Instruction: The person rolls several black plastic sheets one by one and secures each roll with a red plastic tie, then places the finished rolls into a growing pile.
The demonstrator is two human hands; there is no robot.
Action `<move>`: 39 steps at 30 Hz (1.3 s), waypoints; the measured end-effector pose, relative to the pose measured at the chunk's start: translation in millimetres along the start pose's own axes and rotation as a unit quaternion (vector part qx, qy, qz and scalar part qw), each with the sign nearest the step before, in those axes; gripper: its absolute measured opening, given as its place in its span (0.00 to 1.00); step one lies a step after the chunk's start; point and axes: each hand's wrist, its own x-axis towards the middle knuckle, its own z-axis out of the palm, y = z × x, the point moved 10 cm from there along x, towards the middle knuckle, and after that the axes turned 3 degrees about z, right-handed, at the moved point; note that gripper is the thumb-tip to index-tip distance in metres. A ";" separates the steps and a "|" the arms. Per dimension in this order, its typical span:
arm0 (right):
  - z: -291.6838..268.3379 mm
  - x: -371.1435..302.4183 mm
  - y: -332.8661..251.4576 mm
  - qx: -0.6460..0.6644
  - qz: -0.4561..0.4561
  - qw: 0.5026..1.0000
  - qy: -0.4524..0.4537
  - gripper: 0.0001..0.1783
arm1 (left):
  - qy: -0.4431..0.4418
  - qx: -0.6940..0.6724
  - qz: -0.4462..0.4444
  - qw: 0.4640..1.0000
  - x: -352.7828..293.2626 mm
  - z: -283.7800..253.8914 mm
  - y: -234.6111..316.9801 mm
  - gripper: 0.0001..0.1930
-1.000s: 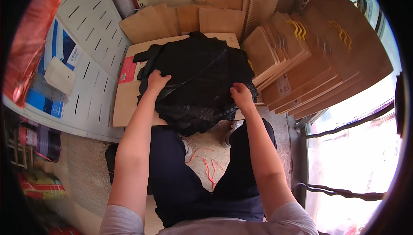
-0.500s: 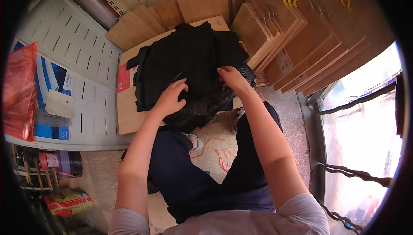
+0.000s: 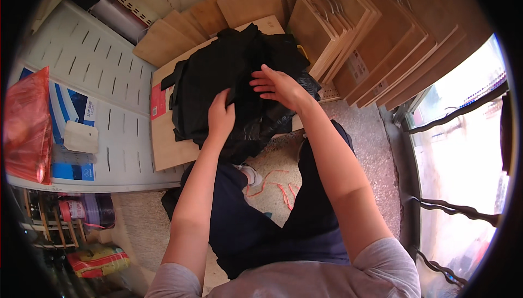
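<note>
A thick pile of black plastic bags [image 3: 204, 74] lies on a pale wooden board [image 3: 169, 153] in front of me. My left hand [image 3: 222, 118] is at the near middle of the pile, its fingers closed on a raised fold of a black bag; the fingertips are partly hidden by the plastic. To its right, my right hand [image 3: 280, 91] is over the pile with fingers spread and nothing in them. The bags at the pile's right and near edges are crumpled and shiny.
Several wooden cutting boards [image 3: 313, 28], some with yellow handles, stand at the right back. A grey slotted metal shelf [image 3: 117, 118] on the left bears a red plastic bag [image 3: 30, 129] and a blue box [image 3: 79, 173]. Red string [image 3: 284, 194] lies on the floor between my feet.
My right hand has moved left and its fingers have spread. My left hand has shifted slightly right and turned, its fingers now closing on the plastic. The view has tilted a little.
</note>
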 end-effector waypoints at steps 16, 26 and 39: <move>-0.4 12.9 31.9 -0.203 -0.016 0.974 0.102 0.30 | 0.200 -0.314 -0.185 0.909 20.6 -83.4 -49.6 0.23; 14.7 7.6 43.2 0.081 0.056 0.994 0.037 0.33 | -0.142 0.167 0.085 0.972 -1.4 26.2 50.0 0.25; -6.7 -4.9 25.4 0.170 0.014 0.980 0.100 0.13 | 0.003 -0.779 -0.336 0.530 -95.3 48.3 -12.1 0.34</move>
